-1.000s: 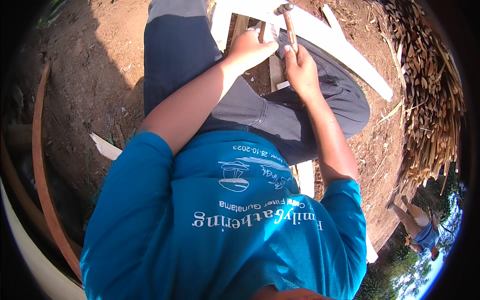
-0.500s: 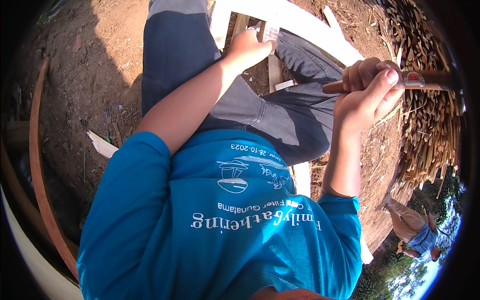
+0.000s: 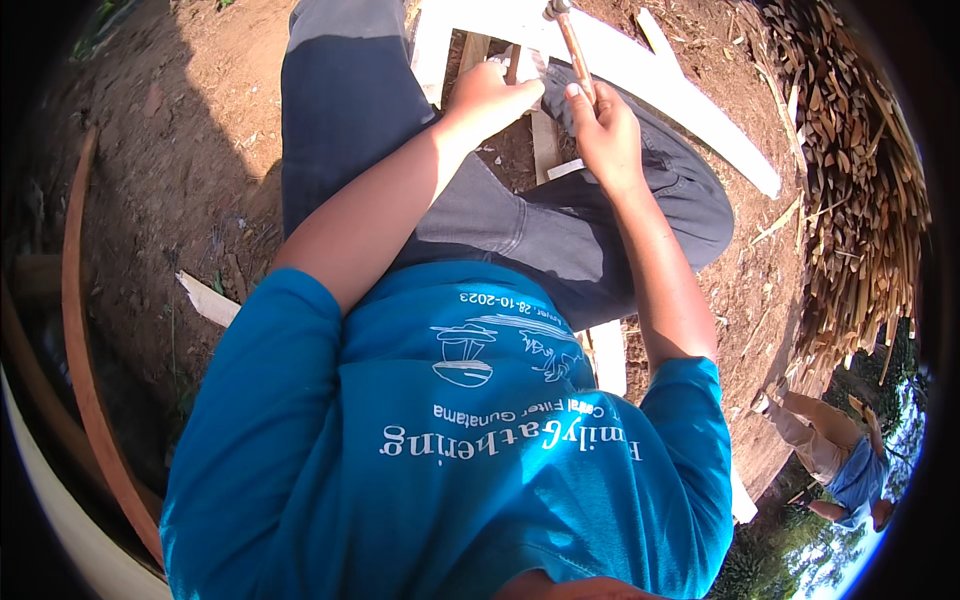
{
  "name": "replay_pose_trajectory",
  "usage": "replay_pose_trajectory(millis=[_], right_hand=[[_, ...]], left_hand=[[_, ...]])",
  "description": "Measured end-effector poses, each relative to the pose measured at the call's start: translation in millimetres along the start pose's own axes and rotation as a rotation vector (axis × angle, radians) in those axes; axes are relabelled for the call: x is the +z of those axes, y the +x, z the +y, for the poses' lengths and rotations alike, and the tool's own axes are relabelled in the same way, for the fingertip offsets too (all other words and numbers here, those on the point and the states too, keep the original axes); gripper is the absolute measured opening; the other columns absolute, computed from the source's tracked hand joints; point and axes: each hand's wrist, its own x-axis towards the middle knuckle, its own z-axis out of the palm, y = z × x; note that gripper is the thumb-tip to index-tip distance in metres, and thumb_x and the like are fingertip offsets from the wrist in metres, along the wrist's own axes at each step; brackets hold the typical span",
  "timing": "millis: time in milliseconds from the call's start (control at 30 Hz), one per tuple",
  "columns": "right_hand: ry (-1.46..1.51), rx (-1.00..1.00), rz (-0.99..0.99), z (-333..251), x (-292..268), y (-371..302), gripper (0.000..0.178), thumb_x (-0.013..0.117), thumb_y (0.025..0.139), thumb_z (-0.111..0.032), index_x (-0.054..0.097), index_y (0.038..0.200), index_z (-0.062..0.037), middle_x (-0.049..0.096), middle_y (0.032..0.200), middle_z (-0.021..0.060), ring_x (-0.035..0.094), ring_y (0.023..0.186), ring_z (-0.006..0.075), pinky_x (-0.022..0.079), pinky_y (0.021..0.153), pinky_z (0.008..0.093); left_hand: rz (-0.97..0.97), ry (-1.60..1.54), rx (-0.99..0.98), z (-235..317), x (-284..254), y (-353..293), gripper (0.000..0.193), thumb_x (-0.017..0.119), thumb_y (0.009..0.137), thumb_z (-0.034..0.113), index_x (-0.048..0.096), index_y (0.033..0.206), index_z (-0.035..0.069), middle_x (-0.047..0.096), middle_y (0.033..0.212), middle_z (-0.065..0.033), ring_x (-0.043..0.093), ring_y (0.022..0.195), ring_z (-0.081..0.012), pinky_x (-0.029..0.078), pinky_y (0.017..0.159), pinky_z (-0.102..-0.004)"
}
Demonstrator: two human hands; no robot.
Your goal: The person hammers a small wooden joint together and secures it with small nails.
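Observation:
My right hand [image 3: 608, 135] is closed round the wooden handle of a hammer [image 3: 574, 48], whose metal head is up at the top edge of the view. The hammer tilts slightly left, away from my body. To its left, my left hand [image 3: 490, 100] is curled at a narrow brown piece of wood [image 3: 513, 65], thumb stretched to the right. Part of its grip is hidden behind the hand. Sunlit pale boards [image 3: 640, 75] lie just beyond both hands, washed out by glare.
My bent legs in dark trousers [image 3: 350, 120] frame the work spot. On the right rises a big stack of split wood [image 3: 850, 180]. A long curved brown strip [image 3: 78, 300] stands at the left. Another person [image 3: 835, 450] is farther off at lower right, near trees. Bare soil surrounds me.
My right hand has swung left and forward with the hammer, from out by the wood stack to beside my left hand. The left hand has hardly moved. My right knee has shifted outward.

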Motion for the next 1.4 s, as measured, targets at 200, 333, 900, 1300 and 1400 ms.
replay_pose_trajectory(millis=[200,333,900,1300,1400], right_hand=[[0.631,-0.486,0.357,-66,-56,-13,0.030,0.047,0.110,-0.031,0.048,0.090,-0.0084,0.044,0.063,-0.0028,0.036,0.049,0.0049,0.032,0.046,0.0223],[-0.001,-0.115,0.130,26,2,-15,0.027,0.049,0.109,-0.030,0.053,0.098,-0.0062,0.047,0.066,-0.0020,0.044,0.057,0.0064,0.038,0.052,0.0237],[0.710,-0.490,0.413,-56,-28,-22,0.030,0.046,0.110,-0.029,0.043,0.089,-0.0090,0.042,0.065,-0.0025,0.036,0.050,0.0053,0.030,0.045,0.0225],[-0.133,-0.006,-0.023,6,7,5,0.026,0.058,0.104,-0.026,0.061,0.105,0.0000,0.058,0.071,0.0169,0.060,0.072,0.0215,0.049,0.070,0.0350],[0.131,-0.109,0.111,-20,-12,8,0.028,0.056,0.105,-0.027,0.061,0.096,-0.0012,0.056,0.066,0.0074,0.056,0.066,0.0162,0.046,0.064,0.0318]], left_hand=[[0.133,0.104,0.025,-5,-2,1,0.036,0.068,0.077,0.039,0.075,0.083,0.004,0.073,0.079,-0.0134,0.072,0.079,-0.0266,0.054,0.076,-0.0379],[-0.033,-0.032,0.029,-5,2,-12,0.060,0.072,0.081,0.037,0.067,0.112,-0.014,0.075,0.085,-0.0155,0.073,0.078,-0.0213,0.055,0.074,-0.0331],[0.031,0.143,0.020,5,-8,5,0.046,0.071,0.083,0.039,0.073,0.097,-0.005,0.075,0.080,-0.0109,0.073,0.077,-0.0174,0.054,0.072,-0.0305],[-0.038,0.022,0.019,7,-7,0,0.037,0.068,0.076,0.040,0.075,0.082,0.004,0.073,0.077,-0.0108,0.071,0.074,-0.0254,0.053,0.072,-0.0382],[0.081,0.111,0.059,6,-8,2,0.034,0.068,0.076,0.039,0.075,0.080,0.005,0.074,0.078,-0.0103,0.072,0.078,-0.0255,0.054,0.073,-0.0387]])
